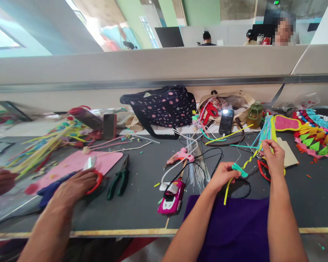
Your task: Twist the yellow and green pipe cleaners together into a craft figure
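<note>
My left hand (224,175) pinches a small teal chenille piece (239,170), which looks like folded or coiled pipe cleaner. From it a yellow pipe cleaner (248,161) runs twisted up to the right, and a yellow tail hangs below my fingers. My right hand (273,156) is closed at the upper end of that twisted yellow stem; its fingertips partly hide the end. Just beside my right hand lie red-handled scissors (263,170). Behind it stands a bundle of light blue pipe cleaners (266,131). A purple cloth (235,222) is under my forearms.
A pink glue gun (180,156), a magenta device with a cable (172,200), wires (198,171) and green pliers (120,178) lie to the left. There, a co-worker's hand (76,183) holds scissors. Behind are a dotted bag (164,105), phone (226,122) and jar (254,114).
</note>
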The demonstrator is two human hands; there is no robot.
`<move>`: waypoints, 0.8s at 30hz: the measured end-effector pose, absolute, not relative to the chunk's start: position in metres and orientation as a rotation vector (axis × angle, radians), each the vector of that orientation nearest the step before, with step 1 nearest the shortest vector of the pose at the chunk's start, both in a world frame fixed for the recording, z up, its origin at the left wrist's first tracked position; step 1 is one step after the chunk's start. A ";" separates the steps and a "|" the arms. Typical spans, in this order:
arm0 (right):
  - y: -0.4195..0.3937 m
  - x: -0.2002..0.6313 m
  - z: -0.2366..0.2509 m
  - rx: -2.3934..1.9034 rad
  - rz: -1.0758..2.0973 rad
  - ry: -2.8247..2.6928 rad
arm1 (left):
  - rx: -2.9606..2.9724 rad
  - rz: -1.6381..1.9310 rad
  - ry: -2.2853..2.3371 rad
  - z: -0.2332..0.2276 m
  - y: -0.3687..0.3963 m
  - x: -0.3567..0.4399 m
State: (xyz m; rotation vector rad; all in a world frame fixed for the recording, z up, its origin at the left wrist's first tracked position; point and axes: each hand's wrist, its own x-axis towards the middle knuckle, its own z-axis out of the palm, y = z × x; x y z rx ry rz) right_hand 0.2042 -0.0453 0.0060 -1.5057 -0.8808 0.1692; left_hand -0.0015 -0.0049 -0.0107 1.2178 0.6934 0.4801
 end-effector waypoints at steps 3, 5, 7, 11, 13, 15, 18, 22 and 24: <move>-0.047 0.203 0.010 -1.557 0.102 -0.973 | 1.218 0.474 0.699 -0.008 -0.006 -0.001; -0.048 0.203 0.012 -1.582 0.060 -1.009 | 1.217 0.465 0.688 -0.008 -0.006 -0.001; -0.048 0.203 0.012 -1.588 0.013 -1.014 | 1.213 0.462 0.679 -0.007 -0.007 -0.001; -0.047 0.203 0.010 -1.586 -0.109 -1.005 | 1.215 0.454 0.671 -0.008 -0.007 -0.001; -0.045 0.202 0.009 -1.588 -0.160 -1.012 | 1.216 0.441 0.655 -0.010 -0.007 -0.001; -0.044 0.201 0.010 -1.572 -0.182 -1.037 | 1.201 0.427 0.640 -0.011 -0.007 0.000; -0.044 0.199 0.013 -1.527 -0.235 -1.067 | 1.141 0.466 0.657 -0.014 -0.005 0.000; -0.045 0.191 0.014 -1.502 -0.273 -0.883 | 1.010 0.648 0.690 -0.017 0.002 -0.001; -0.043 0.182 0.010 -1.501 -0.179 -0.825 | 0.909 0.748 0.693 -0.018 0.006 -0.001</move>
